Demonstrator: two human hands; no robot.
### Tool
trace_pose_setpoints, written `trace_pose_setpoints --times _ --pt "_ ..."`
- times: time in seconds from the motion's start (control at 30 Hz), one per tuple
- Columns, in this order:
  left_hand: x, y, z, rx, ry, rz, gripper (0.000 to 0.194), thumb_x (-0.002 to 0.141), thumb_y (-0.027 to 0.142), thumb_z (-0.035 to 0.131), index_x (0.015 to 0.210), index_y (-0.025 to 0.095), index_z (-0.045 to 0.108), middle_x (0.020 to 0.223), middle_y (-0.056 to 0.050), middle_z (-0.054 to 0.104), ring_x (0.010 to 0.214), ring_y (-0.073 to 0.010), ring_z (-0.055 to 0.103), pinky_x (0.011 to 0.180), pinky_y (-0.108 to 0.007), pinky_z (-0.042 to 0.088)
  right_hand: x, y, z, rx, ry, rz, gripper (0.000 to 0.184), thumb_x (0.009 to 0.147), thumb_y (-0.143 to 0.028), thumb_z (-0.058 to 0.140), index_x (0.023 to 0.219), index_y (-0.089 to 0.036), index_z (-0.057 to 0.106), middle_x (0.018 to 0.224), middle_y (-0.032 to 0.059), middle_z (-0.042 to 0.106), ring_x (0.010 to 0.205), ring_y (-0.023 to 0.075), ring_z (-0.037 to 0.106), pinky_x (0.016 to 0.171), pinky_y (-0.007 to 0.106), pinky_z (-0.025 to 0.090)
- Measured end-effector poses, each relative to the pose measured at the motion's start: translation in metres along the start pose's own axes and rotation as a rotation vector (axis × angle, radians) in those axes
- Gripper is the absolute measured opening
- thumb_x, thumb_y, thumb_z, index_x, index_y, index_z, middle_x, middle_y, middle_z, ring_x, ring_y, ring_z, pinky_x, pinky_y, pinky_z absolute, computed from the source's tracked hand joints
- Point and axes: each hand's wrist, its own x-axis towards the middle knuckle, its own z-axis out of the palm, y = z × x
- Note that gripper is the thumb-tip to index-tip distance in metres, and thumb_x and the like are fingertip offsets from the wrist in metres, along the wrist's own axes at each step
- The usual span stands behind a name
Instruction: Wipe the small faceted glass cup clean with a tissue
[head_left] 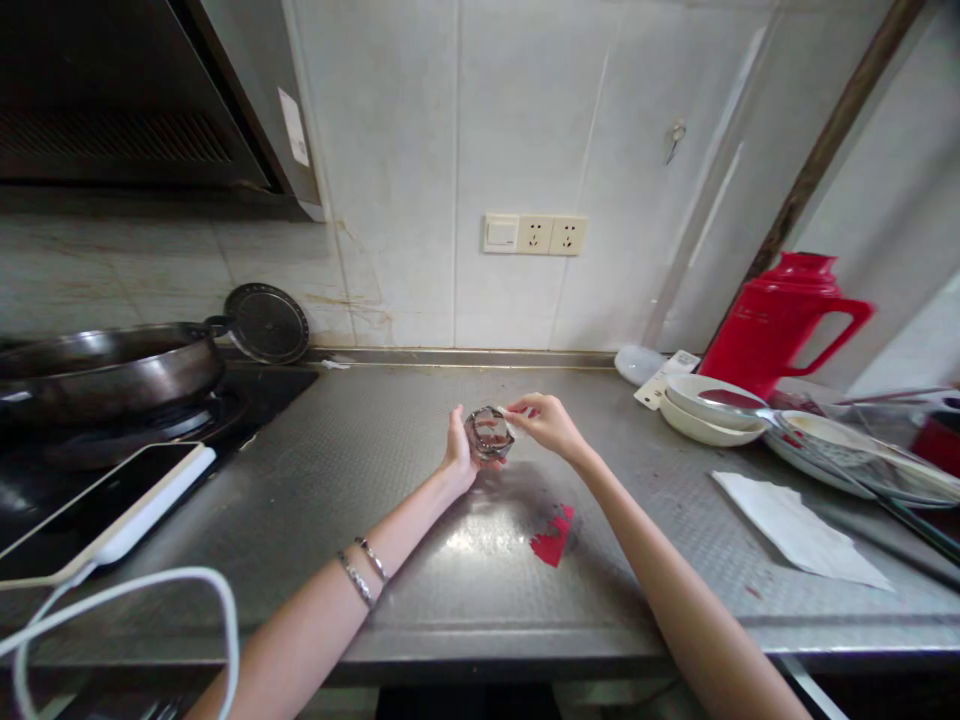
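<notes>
Above the middle of the metal counter, my left hand (463,452) cups a small, dark-tinted glass dish (490,432) that looks like an ashtray. Its fingers wrap under and around the left side, and the dish is tilted so its inside faces me. At the dish's upper right rim, the fingers of my right hand (546,422) are pinched together. Something small and pale shows at those fingertips, too small to name. Two silver bracelets (360,572) circle my left wrist.
On the counter (360,450) lies a torn red scrap (553,537). To the right are a white paper napkin (799,530), stacked bowls (709,432), plates and a red thermos jug (780,320). At left stand a pan (112,370) on the stove and a phone (105,510) with a white cable (217,580).
</notes>
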Motion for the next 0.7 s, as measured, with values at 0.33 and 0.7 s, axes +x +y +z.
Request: trace_pose_setpoints --times 0.33,0.7 --pt "0.003 0.004 -0.002 0.002 0.002 0.042 0.065 0.086 0.054 0.021 0.102 0.006 0.061 0.065 -0.017 0.067 0.039 -0.0226 0.057 0.032 -0.027 0.038 -0.001 -0.006 -0.009 0.150 -0.154 -0.083 0.021 0.079 -0.036 0.063 0.078 -0.017 0.073 0.078 0.0050 0.071 0.072 0.0156 0.062 0.060 0.023 0.043" --pt "0.009 0.004 -0.009 -0.153 0.014 0.022 0.061 0.082 0.055 0.030 0.098 0.006 0.064 0.062 -0.014 0.066 0.043 -0.0222 0.059 0.033 -0.026 0.038 -0.002 -0.016 -0.012 0.189 -0.238 -0.099 0.019 0.081 -0.032 0.061 0.079 -0.016 0.071 0.077 0.0046 0.069 0.072 0.0156 0.060 0.063 0.024 0.043"
